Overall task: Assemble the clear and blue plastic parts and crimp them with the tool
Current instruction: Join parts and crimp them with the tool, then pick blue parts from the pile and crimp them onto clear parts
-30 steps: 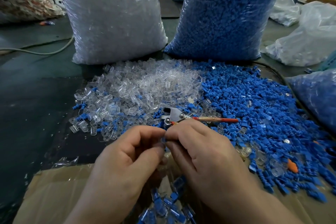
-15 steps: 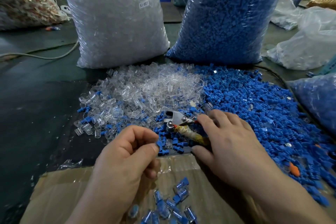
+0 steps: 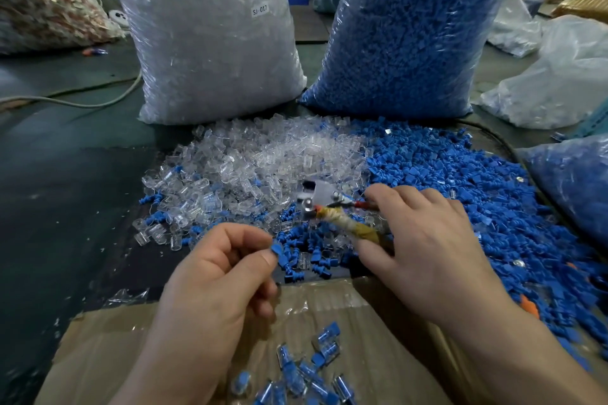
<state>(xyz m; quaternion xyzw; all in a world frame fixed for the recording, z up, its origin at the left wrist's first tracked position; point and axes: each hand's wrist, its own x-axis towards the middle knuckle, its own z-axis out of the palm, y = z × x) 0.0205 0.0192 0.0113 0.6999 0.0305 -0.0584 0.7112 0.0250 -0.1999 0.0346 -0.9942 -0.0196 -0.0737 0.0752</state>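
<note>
We see the left hand [image 3: 217,276] with its grip closed on a blue plastic part [image 3: 277,251], pinched between thumb and forefinger above the near edge of the desk [image 3: 65,191]. The right hand [image 3: 427,240] lies over the crimping tool [image 3: 332,210], fingers curled about its wrapped handle, on the loose blue parts [image 3: 460,181]. The clear parts [image 3: 263,154] are heaped just beside these. Assembled pieces [image 3: 306,368] rest on cardboard [image 3: 98,348] below the hands.

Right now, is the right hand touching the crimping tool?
Touching. The head view shows the right hand with its thumb and fingers closing around the tape-wrapped handle of the crimping tool, with no gap between them.
</note>
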